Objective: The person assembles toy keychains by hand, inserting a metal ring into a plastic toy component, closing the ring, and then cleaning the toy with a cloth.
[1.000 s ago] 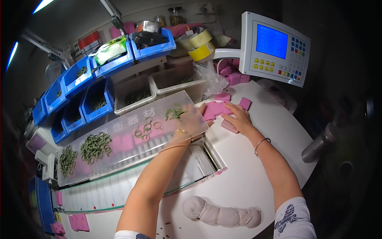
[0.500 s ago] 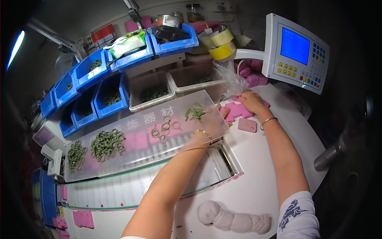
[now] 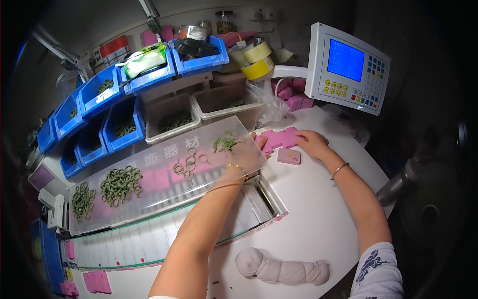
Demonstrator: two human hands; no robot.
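Both hands reach to the far side of the white worktop [image 3: 318, 219]. Right hand [image 3: 311, 142] lies palm down, fingers loosely spread, on the near end of a row of pink blocks [image 3: 279, 138]; whether it grips one cannot be told. One more pink block [image 3: 289, 156] lies alone on the worktop just this side of the row, beside that hand but apart from it. A thin bangle [image 3: 339, 170] circles the right wrist.

Left hand [image 3: 249, 159] goes under the right end of a clear plastic cover [image 3: 164, 174], so only its fingertips show past the cover's edge, near the row's left end; its grasp cannot be told. A gold bracelet [image 3: 235, 167] sits on that wrist.

On the cover lie green rings: a small heap [image 3: 226, 144] just above the left wrist, a few loose rings [image 3: 188, 163] left of that, and two larger piles [image 3: 119, 183] further left. Beyond the cover stand two grey trays [image 3: 199, 107] and blue bins [image 3: 99, 114] with more green pieces. Right of the trays hangs a control panel [image 3: 348, 67] with a blue screen; tape rolls [image 3: 256, 60] sit beside it. Near the worktop's front edge lies a knotted beige cloth roll [image 3: 281, 269].
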